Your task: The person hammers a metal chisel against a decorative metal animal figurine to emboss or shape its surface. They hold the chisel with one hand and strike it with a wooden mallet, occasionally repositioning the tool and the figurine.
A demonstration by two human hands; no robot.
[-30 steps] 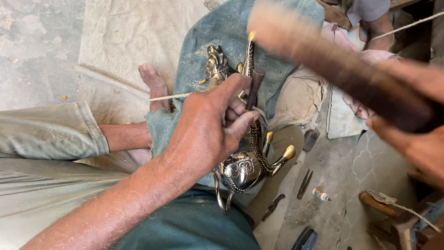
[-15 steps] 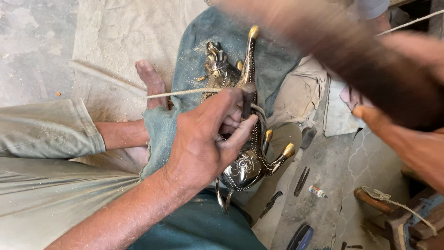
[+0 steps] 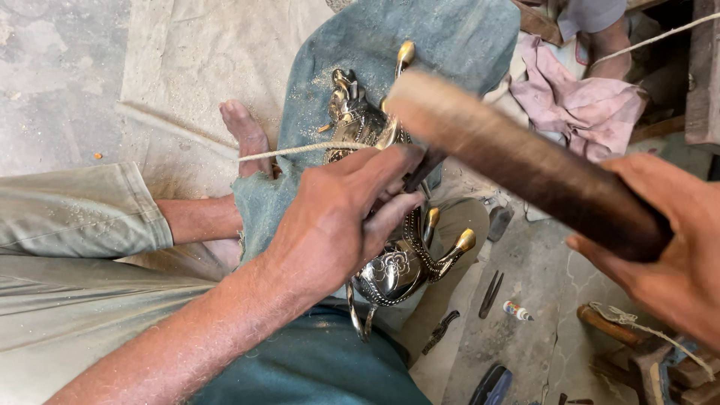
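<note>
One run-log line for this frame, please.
left hand: holds dark tool on metal figurine | right hand: grips wooden mallet, raised | figurine on blue cloth over lap | small tools on floor

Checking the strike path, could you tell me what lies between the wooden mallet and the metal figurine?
In the head view, only the dark punch, held in the left hand.

Wooden mallet (image 3: pixel 525 169) in right hand (image 3: pixel 667 255) is seen sharper, less blurred than before, its head lowered toward the metal horse figure (image 3: pixel 382 202); view is shifted slightly.
</note>
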